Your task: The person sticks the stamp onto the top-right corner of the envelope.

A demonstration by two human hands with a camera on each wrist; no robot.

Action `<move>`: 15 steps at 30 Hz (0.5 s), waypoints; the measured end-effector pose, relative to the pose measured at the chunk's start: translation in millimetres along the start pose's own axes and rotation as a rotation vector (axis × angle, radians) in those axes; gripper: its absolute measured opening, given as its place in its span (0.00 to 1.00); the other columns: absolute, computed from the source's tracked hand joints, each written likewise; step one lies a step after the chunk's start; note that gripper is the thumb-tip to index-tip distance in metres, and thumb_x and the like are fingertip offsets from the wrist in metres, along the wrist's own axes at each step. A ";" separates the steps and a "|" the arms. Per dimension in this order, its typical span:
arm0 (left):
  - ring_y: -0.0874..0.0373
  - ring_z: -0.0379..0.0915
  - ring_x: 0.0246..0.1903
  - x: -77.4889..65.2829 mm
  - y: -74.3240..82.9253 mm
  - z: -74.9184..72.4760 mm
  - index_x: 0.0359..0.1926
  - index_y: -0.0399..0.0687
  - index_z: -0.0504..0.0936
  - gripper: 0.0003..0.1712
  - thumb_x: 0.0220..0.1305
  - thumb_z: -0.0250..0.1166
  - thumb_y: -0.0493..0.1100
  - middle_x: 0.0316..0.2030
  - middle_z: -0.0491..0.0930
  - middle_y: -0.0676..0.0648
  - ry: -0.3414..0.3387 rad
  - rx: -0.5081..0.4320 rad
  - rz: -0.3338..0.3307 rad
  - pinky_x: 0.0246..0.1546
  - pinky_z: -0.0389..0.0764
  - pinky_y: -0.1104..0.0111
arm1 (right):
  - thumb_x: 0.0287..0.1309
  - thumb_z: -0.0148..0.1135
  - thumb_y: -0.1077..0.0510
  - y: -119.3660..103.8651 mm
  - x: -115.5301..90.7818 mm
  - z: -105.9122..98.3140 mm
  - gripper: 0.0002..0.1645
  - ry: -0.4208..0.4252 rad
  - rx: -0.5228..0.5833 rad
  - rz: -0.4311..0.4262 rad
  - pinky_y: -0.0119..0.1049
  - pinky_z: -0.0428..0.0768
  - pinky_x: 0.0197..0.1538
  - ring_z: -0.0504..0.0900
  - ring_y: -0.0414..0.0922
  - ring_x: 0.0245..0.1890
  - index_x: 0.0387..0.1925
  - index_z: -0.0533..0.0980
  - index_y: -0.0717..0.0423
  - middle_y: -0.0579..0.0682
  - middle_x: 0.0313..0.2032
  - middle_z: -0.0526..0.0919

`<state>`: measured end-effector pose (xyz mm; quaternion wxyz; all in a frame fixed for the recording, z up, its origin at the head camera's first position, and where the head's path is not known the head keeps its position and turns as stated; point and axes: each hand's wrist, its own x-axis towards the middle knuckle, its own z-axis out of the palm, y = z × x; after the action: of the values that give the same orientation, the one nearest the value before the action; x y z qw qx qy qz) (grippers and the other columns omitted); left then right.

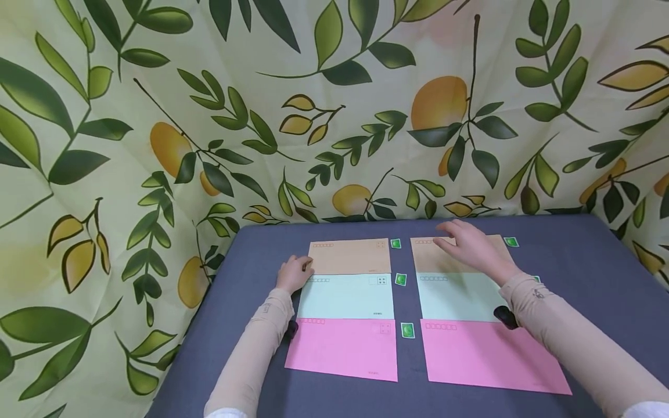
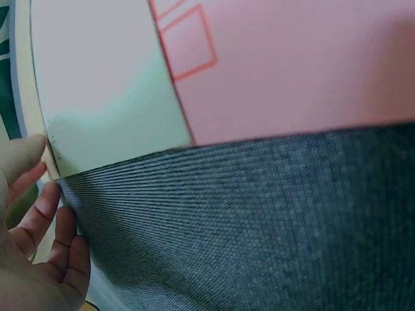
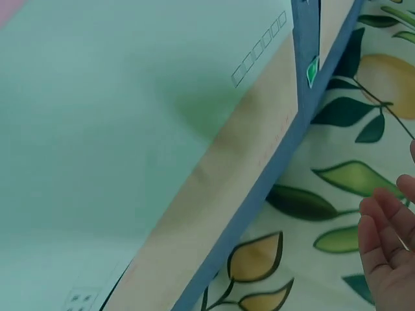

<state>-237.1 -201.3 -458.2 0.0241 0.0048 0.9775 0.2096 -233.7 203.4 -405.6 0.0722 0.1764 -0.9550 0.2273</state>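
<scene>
Right sleeve (image 1: pixel 575 342) partly covers one green stamp (image 1: pixel 537 279); right hand (image 3: pixel 389 259) cropped in right-wrist view; fine print (image 1: pixel 377 313) on left mint envelope (image 1: pixel 345 297) illegible.

From my end I see a cream cloth (image 1: pixel 313 168) rising behind the bench (image 1: pixel 340 402) and running down along its left side, with more of it at the right. It is printed with green leaves (image 1: pixel 329 35), round orange fruit (image 1: pixel 439 103) and yellow leaves outlined in dark brown (image 1: pixel 78 264); soft creases cross it. The bench top is dark blue-grey, and my left wrist view shows a fine woven texture there. The light I get is soft, brighter on the cloth than on the bench.
</scene>
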 end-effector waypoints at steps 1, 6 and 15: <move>0.43 0.70 0.43 0.4 -0.5 0.6 0.56 0.49 0.77 0.20 0.63 0.60 0.45 0.43 0.76 0.41 0.001 0.011 0.000 0.47 0.69 0.51 | 0.61 0.56 0.51 -1.2 4.1 2.9 0.21 -0.006 0.015 0.002 0.52 0.75 0.47 0.77 0.55 0.45 0.50 0.75 0.63 0.61 0.45 0.79; 0.43 0.72 0.43 2.0 -2.0 2.1 0.58 0.52 0.76 0.22 0.63 0.60 0.46 0.43 0.77 0.41 -0.002 0.034 -0.010 0.47 0.71 0.51 | 0.60 0.58 0.53 -6.6 22.6 20.9 0.18 -0.026 0.072 0.018 0.47 0.75 0.43 0.76 0.51 0.39 0.45 0.76 0.62 0.57 0.39 0.79; 0.47 0.74 0.47 7.4 -5.7 -0.1 0.57 0.49 0.77 0.23 0.61 0.62 0.48 0.46 0.80 0.42 -0.026 -0.036 -0.014 0.49 0.73 0.54 | 0.58 0.58 0.58 -9.7 48.2 53.8 0.12 -0.004 0.237 0.096 0.39 0.71 0.39 0.75 0.49 0.35 0.39 0.76 0.63 0.57 0.33 0.79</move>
<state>-244.6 -206.4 -460.8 0.0384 0.0005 0.9732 0.2267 -277.9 156.0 -438.8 0.0378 0.1385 -0.9289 0.3414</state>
